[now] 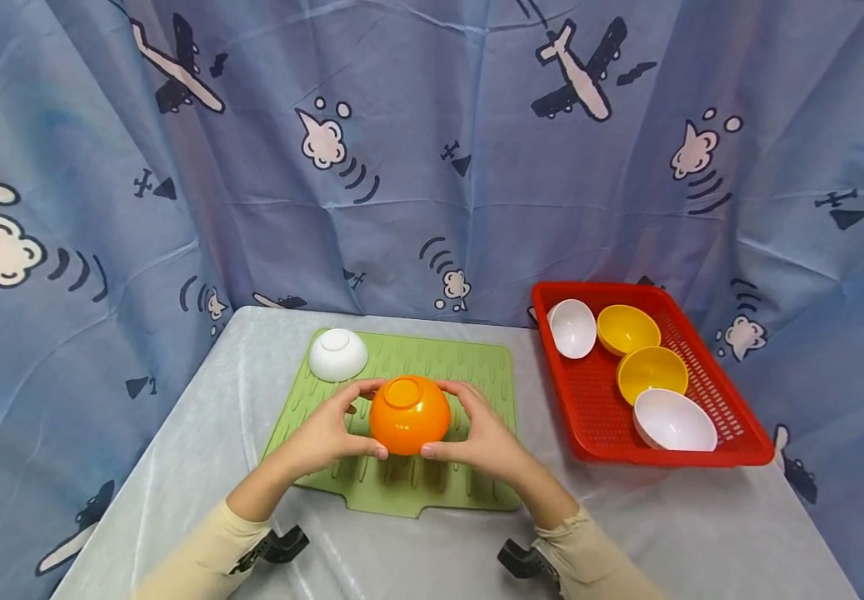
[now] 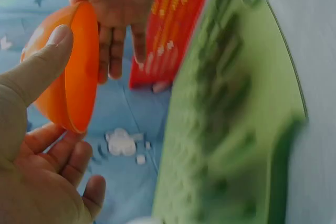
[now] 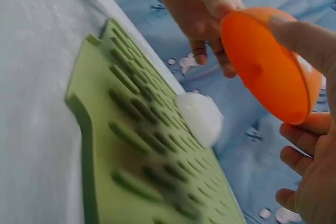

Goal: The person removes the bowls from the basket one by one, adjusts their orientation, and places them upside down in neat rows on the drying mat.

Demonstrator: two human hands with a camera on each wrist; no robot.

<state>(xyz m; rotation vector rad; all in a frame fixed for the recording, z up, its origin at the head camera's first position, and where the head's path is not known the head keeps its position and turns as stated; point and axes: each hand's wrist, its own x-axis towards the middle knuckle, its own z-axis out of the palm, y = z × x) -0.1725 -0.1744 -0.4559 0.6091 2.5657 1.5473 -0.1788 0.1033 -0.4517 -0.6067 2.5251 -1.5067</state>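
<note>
An orange bowl [image 1: 411, 417] is held upside down between both hands, raised above the green drying mat [image 1: 469, 358]. My left hand [image 1: 325, 435] grips its left side, thumb at the near rim and fingers at the far side. On the opposite side my right hand [image 1: 484, 437] grips it the same way. Both wrist views show the hollow inside of the bowl [image 3: 260, 69] facing the mat, with a gap between. A white bowl [image 1: 337, 357] lies upside down on the mat's far left corner, beyond the left hand.
To the right stands a red basket [image 1: 570, 417] holding two white bowls and two yellow bowls, such as the near white bowl [image 1: 673, 421] and a yellow bowl [image 1: 652, 375]. A blue patterned curtain [image 1: 417, 167] hangs behind the pale table cover [image 1: 184, 467].
</note>
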